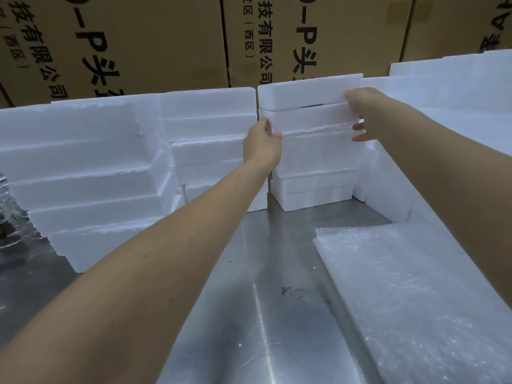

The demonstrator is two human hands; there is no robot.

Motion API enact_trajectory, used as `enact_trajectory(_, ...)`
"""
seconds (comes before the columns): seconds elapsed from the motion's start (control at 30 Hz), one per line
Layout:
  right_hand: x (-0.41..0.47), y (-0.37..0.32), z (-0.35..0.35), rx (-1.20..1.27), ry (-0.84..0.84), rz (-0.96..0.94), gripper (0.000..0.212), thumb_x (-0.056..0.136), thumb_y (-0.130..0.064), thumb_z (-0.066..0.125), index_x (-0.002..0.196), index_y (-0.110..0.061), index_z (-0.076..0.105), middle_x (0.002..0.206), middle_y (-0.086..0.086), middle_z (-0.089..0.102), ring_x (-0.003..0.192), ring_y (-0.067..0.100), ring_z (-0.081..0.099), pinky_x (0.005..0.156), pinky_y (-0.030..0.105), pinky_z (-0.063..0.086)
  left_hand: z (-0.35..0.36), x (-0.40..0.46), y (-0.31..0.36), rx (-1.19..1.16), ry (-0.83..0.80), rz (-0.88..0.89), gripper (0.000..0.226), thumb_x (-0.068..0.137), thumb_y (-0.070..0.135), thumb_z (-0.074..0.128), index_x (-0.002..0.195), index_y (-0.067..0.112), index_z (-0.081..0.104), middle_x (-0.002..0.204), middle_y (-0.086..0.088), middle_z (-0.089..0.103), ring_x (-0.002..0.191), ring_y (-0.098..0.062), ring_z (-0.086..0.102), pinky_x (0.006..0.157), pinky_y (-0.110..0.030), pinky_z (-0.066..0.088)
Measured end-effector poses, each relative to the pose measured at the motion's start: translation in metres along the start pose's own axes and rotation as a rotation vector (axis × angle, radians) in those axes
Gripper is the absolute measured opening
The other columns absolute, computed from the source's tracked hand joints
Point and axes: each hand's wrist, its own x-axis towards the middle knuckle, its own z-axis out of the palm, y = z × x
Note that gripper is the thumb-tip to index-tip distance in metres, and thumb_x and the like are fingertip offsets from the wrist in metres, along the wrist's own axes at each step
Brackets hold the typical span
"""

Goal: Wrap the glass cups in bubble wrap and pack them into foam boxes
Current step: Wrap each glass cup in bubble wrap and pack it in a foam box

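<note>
A shiny metal surface [266, 314] is seen from above, scuffed and a bit smudged in the middle, and it's backed by a wall of big brown cardboard cartons [144, 42] printed with black characters. Pretty much the whole far edge is taken up by white foam boxes: a stepped pile on the left [91, 184], a shorter stack behind it [210, 145], and more foam running down the right side [454, 87]. The middle stack of foam boxes [313, 167] is where the action is; its upper foam box [310, 117] is gripped at both ends, the left hand [261, 144] with its thumb curled onto the left corner, the right hand [360, 115] wrapped over the right end with the fingers spread on the front face. A dark gap can be made out under the top lid. A sheet of bubble wrap [415, 295] is laid flat on the surface at the right, near the foam. Something clear and crinkly [11, 206] is glimpsed at the far left edge, can't be told what it is. Glass cups aren't visible anywhere.
</note>
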Motion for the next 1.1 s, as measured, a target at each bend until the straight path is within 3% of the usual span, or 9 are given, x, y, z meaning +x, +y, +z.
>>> enact_trajectory(0.07,-0.001,0.0,0.001,-0.045,0.024,-0.031,0.027,0.098,-0.026,0.04,0.116,-0.007,0.049,0.113,0.012,0.044,0.108,0.028,0.048,0.094,0.04,0.046,0.0,-0.002,0.0,-0.019,-0.008,-0.007,0.009,0.099,0.011,0.045,0.104,0.017,0.051,0.122,-0.009,0.061,0.111,-0.028,0.057,0.098,-0.041,0.048)
enact_trajectory(0.2,0.002,0.003,0.001,-0.044,0.043,-0.081,0.034,0.1,-0.013,0.03,0.067,-0.02,0.026,0.051,-0.008,0.06,0.063,0.011,0.031,0.056,0.021,0.03,0.003,-0.003,0.004,-0.042,-0.052,0.004,0.021,0.1,0.01,0.045,0.118,0.01,0.055,0.123,-0.008,0.06,0.112,-0.027,0.057,0.099,-0.042,0.047)
enact_trajectory(0.27,0.0,0.004,-0.001,-0.034,0.019,-0.091,0.037,0.1,-0.012,0.024,0.064,-0.021,0.03,0.024,-0.038,0.018,0.059,0.01,0.023,0.055,0.02,0.025,0.005,-0.005,0.005,-0.05,-0.077,0.013,0.025,0.1,0.011,0.046,0.124,0.011,0.053,0.124,-0.004,0.059,0.112,-0.025,0.056,0.099,-0.039,0.048)
enact_trajectory(0.37,0.001,0.012,-0.003,-0.123,0.0,-0.098,0.059,0.1,-0.012,0.03,0.046,-0.013,0.054,0.05,0.003,0.058,0.06,0.016,0.028,0.053,0.018,0.024,0.008,-0.007,0.002,-0.03,-0.104,0.037,0.031,0.098,0.007,0.049,0.128,0.012,0.049,0.124,-0.002,0.058,0.112,-0.023,0.056,0.096,-0.034,0.048)
enact_trajectory(0.47,0.005,0.015,-0.001,-0.054,0.036,-0.064,0.031,0.101,-0.01,0.037,0.07,-0.008,0.042,0.091,0.007,0.046,0.079,0.02,0.04,0.054,0.013,0.03,0.008,-0.006,0.0,-0.027,-0.106,0.025,0.036,0.096,0.004,0.048,0.131,0.011,0.046,0.126,-0.005,0.057,0.113,-0.024,0.055,0.093,-0.033,0.049)
enact_trajectory(0.6,0.002,0.012,0.005,0.097,0.02,-0.079,0.033,0.101,-0.015,0.033,0.13,-0.004,0.045,0.121,0.013,0.047,0.119,0.027,0.047,0.099,0.031,0.039,0.009,-0.005,-0.001,-0.037,-0.093,0.003,0.041,0.092,0.002,0.05,0.131,0.011,0.043,0.125,-0.007,0.056,0.107,-0.023,0.055,0.081,-0.027,0.048)
enact_trajectory(0.8,0.001,0.019,0.009,0.162,0.062,-0.071,0.028,0.101,-0.011,0.029,0.113,0.0,0.052,0.085,0.002,0.042,0.092,0.018,0.038,0.091,0.028,0.039,0.01,-0.006,-0.002,-0.047,-0.035,0.01,0.044,0.09,0.002,0.051,0.131,0.013,0.041,0.122,-0.003,0.056,0.097,-0.017,0.051,0.06,-0.015,0.039)
enact_trajectory(0.9,0.0,0.023,0.004,0.213,0.08,-0.062,0.034,0.1,-0.007,0.029,0.067,-0.01,0.036,0.07,0.002,0.03,0.061,0.014,0.031,0.075,0.021,0.032,0.012,-0.006,-0.001,0.0,-0.038,0.025,0.038,0.091,0.004,0.051,0.127,0.011,0.041,0.122,-0.006,0.055,0.1,-0.019,0.052,0.074,-0.024,0.043)
enact_trajectory(1.1,0.009,0.026,0.003,0.209,0.071,-0.126,0.03,0.099,-0.011,0.031,0.07,-0.019,0.032,0.076,-0.003,0.032,0.061,0.007,0.031,0.057,0.021,0.033,0.014,-0.005,0.004,0.014,0.029,0.042,0.031,0.095,0.017,0.053,0.124,0.012,0.042,0.118,-0.002,0.054,0.107,-0.021,0.054,0.082,-0.027,0.042)
